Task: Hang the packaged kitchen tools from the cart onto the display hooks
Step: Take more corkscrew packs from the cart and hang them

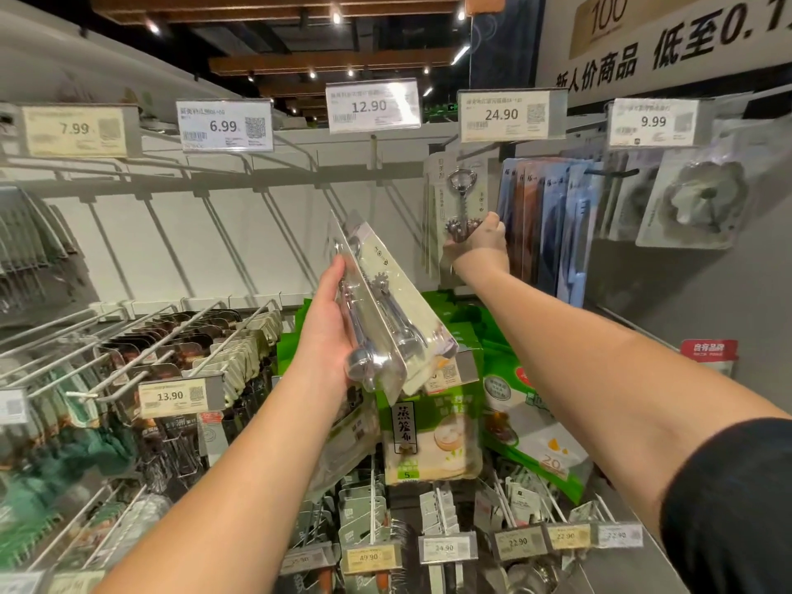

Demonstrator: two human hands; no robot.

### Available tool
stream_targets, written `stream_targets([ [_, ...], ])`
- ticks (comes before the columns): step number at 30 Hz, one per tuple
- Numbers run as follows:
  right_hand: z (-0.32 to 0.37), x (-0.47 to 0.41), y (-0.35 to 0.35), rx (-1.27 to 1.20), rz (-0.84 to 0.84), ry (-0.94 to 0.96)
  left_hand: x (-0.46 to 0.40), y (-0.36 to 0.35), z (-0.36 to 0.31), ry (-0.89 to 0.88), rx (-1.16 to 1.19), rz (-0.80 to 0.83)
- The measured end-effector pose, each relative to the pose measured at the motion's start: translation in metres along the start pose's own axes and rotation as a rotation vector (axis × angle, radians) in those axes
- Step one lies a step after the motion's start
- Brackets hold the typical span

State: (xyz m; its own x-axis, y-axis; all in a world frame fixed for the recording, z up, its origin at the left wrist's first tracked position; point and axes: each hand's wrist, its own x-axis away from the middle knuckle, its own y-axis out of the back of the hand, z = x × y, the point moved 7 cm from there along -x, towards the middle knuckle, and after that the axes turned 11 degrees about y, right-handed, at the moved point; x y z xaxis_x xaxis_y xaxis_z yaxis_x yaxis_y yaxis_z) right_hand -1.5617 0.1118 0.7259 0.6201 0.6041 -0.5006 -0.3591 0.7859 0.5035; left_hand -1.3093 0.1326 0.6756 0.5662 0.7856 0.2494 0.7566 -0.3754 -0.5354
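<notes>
We see a packaged corkscrew (457, 199) held upright against the display, its card top up at the hook under the 24.90 price tag (502, 116); whether the card's hole is on the hook we cannot tell. The right hand (478, 244) grips the lower end of that pack, fingers curled round it, with the arm stretched up and forward. Lower and to the left, the left hand (332, 332) holds a small stack of packaged corkscrews (388, 310), tilted so their tops lean up and away, the palm against the back of the stack and the thumb along its edge; the clear blisters show the metal tools inside. Just right of the raised pack hang blue packaged utensils (553, 220), and further right a packaged steamer basket (696, 199) under the 9.99 tag (653, 122). Behind the held stack sit green bags (514, 400) on lower hooks. To the left, bare white hooks (214, 216) run under the 6.99 tag (225, 126), and filled hooks carry small dark packs (184, 340) above a 13.90 tag (171, 396).
</notes>
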Motion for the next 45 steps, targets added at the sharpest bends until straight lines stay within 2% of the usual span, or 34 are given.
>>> stream_targets([
  [13,-0.005,-0.011,-0.012,-0.012,-0.019,0.007,-0.005,0.005,-0.001,-0.024,0.024,-0.028],
  [19,0.003,0.007,-0.002,0.01,0.072,-0.012,-0.007,0.008,0.001,-0.019,0.015,-0.025],
  [23,0.046,0.054,0.03,-0.229,0.08,0.161,-0.006,0.013,0.003,0.028,-0.046,-0.054],
  [25,0.074,0.084,0.045,-0.171,0.166,0.298,-0.005,0.013,0.006,0.07,-0.028,-0.069],
  [28,0.104,0.123,0.043,0.072,0.441,0.459,-0.001,0.006,0.013,0.126,0.005,-0.08],
  [31,0.109,0.151,0.026,0.269,0.694,0.462,0.0,0.002,0.02,0.188,0.003,-0.132],
  [34,0.105,0.162,0.016,0.431,0.788,0.437,0.001,-0.004,0.025,0.226,-0.05,-0.148],
  [38,0.102,0.165,0.017,0.455,0.792,0.376,-0.002,-0.005,0.027,0.239,-0.021,-0.167],
  [45,0.092,0.165,0.015,0.253,0.656,0.28,0.003,-0.004,0.031,0.25,-0.034,-0.117],
])
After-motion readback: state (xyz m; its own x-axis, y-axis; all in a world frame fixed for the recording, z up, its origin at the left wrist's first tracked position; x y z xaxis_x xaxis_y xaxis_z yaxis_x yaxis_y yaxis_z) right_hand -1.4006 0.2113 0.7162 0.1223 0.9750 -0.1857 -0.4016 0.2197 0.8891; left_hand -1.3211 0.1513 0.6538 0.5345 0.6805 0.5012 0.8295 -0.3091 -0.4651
